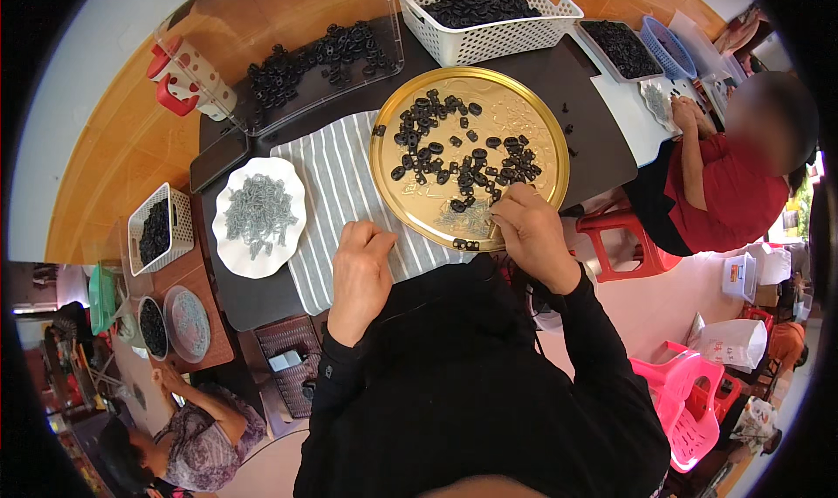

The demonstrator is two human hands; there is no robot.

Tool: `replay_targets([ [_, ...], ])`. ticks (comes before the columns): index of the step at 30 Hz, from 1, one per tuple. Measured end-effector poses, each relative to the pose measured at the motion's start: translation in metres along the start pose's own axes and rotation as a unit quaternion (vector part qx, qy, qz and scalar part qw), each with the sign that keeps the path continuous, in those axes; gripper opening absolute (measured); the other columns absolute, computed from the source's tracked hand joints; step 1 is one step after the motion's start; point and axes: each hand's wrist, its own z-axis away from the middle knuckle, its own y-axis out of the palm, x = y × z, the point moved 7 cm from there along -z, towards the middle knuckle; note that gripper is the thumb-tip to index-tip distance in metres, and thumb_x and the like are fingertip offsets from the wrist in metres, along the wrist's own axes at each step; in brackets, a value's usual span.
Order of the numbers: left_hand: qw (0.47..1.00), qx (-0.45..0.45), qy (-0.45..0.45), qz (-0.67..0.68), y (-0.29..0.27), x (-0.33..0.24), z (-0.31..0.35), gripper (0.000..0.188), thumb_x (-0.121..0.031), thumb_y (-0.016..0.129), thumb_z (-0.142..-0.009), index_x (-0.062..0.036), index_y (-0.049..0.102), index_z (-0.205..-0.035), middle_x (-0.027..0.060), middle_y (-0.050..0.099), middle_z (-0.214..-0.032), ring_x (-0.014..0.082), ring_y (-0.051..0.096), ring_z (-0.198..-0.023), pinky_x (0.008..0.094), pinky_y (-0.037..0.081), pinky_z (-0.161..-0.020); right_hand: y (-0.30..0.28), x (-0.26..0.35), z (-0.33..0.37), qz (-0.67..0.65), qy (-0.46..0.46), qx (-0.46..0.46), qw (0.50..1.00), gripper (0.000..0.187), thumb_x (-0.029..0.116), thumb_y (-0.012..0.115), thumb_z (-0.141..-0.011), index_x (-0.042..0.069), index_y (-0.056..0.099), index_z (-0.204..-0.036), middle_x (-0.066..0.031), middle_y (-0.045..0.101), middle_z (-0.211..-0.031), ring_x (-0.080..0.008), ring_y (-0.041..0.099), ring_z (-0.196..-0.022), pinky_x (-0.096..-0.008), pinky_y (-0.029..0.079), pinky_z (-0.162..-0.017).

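Observation:
A round gold tray point(381, 118) holds many small black oval pieces point(429, 131) in loose clusters. A little heap of greyish clear bits point(471, 219) lies near its front rim, with a few black pieces beside it. My right hand point(530, 232) is over the tray's front right rim, its fingertips pinched together close to that heap. My left hand point(362, 262) is closed, thumb against fingers, above the grey-and-white striped cloth point(327, 184). What either pinch holds, if anything, is too small to make out. Left of the cloth, a white scalloped plate point(229, 249) carries a pile of similar greyish clear bits point(260, 210).
Behind the tray stand a clear bin point(397, 40) and a white perforated basket point(489, 44), both with black pieces. A dark phone-like slab point(218, 159) lies at left. A person in red point(716, 166) works at right; another point(205, 428) sits lower left. A red stool point(624, 240) stands nearby.

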Motion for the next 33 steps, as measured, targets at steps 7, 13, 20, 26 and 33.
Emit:
replay_targets([
  [7,0.993,-0.114,-0.016,0.01,-0.015,-0.005,0.004,0.022,0.011,0.059,-0.077,0.0035,0.066,-0.097,0.0161,0.058,-0.096,0.0318,0.056,-0.087,0.0381,0.047,-0.075,-0.002,0.011,0.0,-0.01,-0.039,0.007,0.999,0.011,-0.004,0.061,-0.077,0.0,0.062,-0.087,-0.0136,0.059,-0.083,-0.0332,0.059,-0.079,-0.0392,0.048,-0.068],
  [13,0.989,-0.134,-0.033,0.046,-0.017,-0.009,0.009,0.02,0.007,0.064,-0.078,0.0031,0.066,-0.097,0.0139,0.06,-0.097,0.0294,0.057,-0.087,0.0354,0.048,-0.073,0.004,0.02,0.004,0.029,-0.088,0.058,0.994,0.012,-0.004,0.061,-0.075,-0.001,0.06,-0.087,-0.0134,0.06,-0.078,-0.0318,0.058,-0.075,-0.0401,0.047,-0.066],
  [20,0.989,-0.133,-0.027,0.066,-0.01,-0.012,0.013,0.02,0.006,0.065,-0.077,0.0034,0.066,-0.096,0.0141,0.06,-0.096,0.0293,0.058,-0.086,0.0351,0.048,-0.072,0.008,0.033,0.004,0.068,-0.139,0.055,0.987,0.017,-0.002,0.06,-0.072,0.0,0.059,-0.088,-0.0122,0.059,-0.078,-0.0308,0.057,-0.075,-0.0402,0.046,-0.067],
  [26,0.987,-0.133,-0.018,0.084,-0.007,-0.022,0.014,0.018,0.006,0.065,-0.077,0.0041,0.066,-0.095,0.0141,0.06,-0.093,0.0294,0.058,-0.084,0.0352,0.048,-0.071,0.017,0.029,0.004,0.108,-0.147,0.069,0.981,0.015,0.001,0.058,-0.07,0.002,0.052,-0.084,-0.0135,0.053,-0.079,-0.0312,0.055,-0.079,-0.0393,0.045,-0.07],
  [33,0.985,-0.096,0.0,0.147,0.007,-0.04,0.006,0.017,0.005,0.065,-0.079,0.0039,0.066,-0.095,0.0132,0.062,-0.092,0.028,0.058,-0.083,0.0338,0.048,-0.07,0.002,-0.005,0.003,-0.156,-0.004,-0.005,0.988,0.015,-0.007,0.056,-0.078,0.001,0.058,-0.091,-0.0124,0.052,-0.078,-0.028,0.055,-0.069,-0.0341,0.043,-0.06],
])
